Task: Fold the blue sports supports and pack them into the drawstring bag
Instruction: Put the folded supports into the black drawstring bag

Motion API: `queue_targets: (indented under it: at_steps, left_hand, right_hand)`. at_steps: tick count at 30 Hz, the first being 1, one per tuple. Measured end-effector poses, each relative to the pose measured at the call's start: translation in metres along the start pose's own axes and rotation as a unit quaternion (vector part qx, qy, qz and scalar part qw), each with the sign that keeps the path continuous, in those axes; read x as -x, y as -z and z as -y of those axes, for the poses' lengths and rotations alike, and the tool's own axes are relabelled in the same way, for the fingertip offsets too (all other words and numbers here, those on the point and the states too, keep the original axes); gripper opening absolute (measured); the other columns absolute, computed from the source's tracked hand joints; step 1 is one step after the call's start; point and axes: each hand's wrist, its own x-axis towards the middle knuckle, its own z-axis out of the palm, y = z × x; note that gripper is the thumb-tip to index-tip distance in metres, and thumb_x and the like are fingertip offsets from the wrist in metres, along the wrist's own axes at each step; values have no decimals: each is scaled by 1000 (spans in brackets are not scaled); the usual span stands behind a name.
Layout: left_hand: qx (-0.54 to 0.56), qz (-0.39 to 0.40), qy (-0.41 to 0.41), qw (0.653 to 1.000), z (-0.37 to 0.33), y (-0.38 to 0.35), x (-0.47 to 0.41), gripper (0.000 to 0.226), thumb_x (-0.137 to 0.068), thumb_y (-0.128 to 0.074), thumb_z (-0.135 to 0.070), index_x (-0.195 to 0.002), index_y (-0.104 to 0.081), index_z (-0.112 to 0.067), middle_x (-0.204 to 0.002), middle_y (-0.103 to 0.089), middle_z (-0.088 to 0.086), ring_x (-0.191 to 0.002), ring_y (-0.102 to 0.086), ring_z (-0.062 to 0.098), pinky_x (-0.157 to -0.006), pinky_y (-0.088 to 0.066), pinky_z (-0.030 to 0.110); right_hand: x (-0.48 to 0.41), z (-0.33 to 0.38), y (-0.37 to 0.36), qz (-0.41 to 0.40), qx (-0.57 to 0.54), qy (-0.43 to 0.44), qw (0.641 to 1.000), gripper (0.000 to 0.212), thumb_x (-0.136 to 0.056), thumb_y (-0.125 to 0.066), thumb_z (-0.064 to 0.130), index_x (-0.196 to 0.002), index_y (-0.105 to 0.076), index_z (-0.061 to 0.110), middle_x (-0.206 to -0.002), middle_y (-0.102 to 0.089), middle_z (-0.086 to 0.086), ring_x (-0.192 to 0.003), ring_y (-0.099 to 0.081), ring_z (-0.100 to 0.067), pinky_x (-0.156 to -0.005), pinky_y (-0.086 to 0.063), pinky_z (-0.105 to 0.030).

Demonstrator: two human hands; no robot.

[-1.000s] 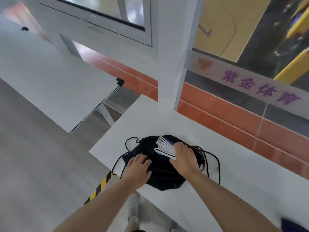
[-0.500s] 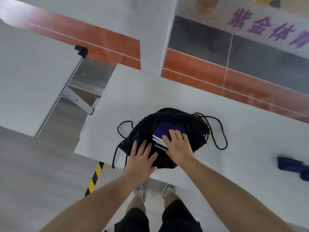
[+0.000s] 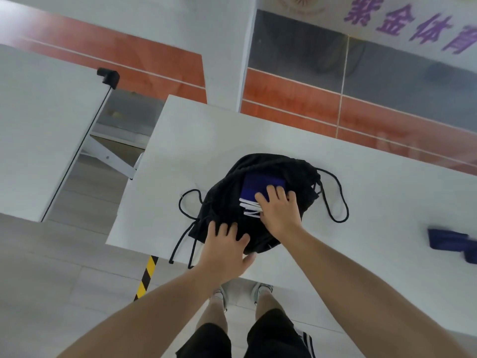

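Note:
A black drawstring bag (image 3: pixel 227 192) lies on the white table (image 3: pixel 361 197) near its left front corner, its cords trailing left and right. A folded blue sports support with white stripes (image 3: pixel 258 188) rests in the bag's mouth. My right hand (image 3: pixel 278 210) lies flat on the support, fingers spread. My left hand (image 3: pixel 224 246) presses flat on the bag's near edge, fingers apart. Another blue support (image 3: pixel 449 241) lies on the table at the far right.
A second white table (image 3: pixel 38 125) stands to the left across a gap. An orange-tiled wall and a white pillar (image 3: pixel 229 47) rise behind the table. A yellow-black striped tape (image 3: pixel 147 277) marks the floor below the table's front edge.
The view has tilted down from the wall to the table. My right hand has pushed the blue support further into the bag; my left hand stays flat on the bag.

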Motion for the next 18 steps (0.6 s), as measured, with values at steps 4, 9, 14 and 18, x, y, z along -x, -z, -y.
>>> queue_targets:
  at_steps: [4, 9, 14, 18]
  left_hand:
    - [-10, -160, -34, 986, 22, 20, -33, 57, -93, -43, -55, -130, -52, -13, -140, -50, 11, -129, -42, 33, -107, -31, 51]
    - [-20, 28, 11, 999, 53, 23, -80, 133, -66, -49, -89, -157, 5, -7, -165, 14, 12, -152, 16, 27, -122, 2, 55]
    - [5, 32, 12, 999, 69, 21, -111, 149, -54, -52, -94, -156, 13, -6, -163, 24, 14, -151, 20, 27, -124, -1, 49]
    - [6, 71, -4, 997, 78, 29, -132, 150, -56, -58, -92, -155, 16, -8, -163, 24, 10, -151, 19, 24, -125, -2, 45]
  right_hand:
    - [-2, -9, -8, -16, 2, 64, 998, 80, -84, -69, 42, -151, -31, 23, -163, -18, -20, -150, -17, -38, -119, -20, -58]
    - [-15, -19, -11, -12, 13, 106, 994, 96, -86, -66, 53, -159, -10, 26, -166, -1, -19, -153, -1, -39, -123, -7, -56]
    - [-23, -21, -17, -9, 30, 118, 992, 90, -93, -54, 56, -158, 4, 32, -165, 2, -20, -152, -3, -40, -122, -10, -56]
    - [-26, -23, -14, -13, 15, 127, 992, 79, -97, -49, 48, -158, -3, 31, -165, -4, -22, -151, -8, -42, -121, -13, -55]
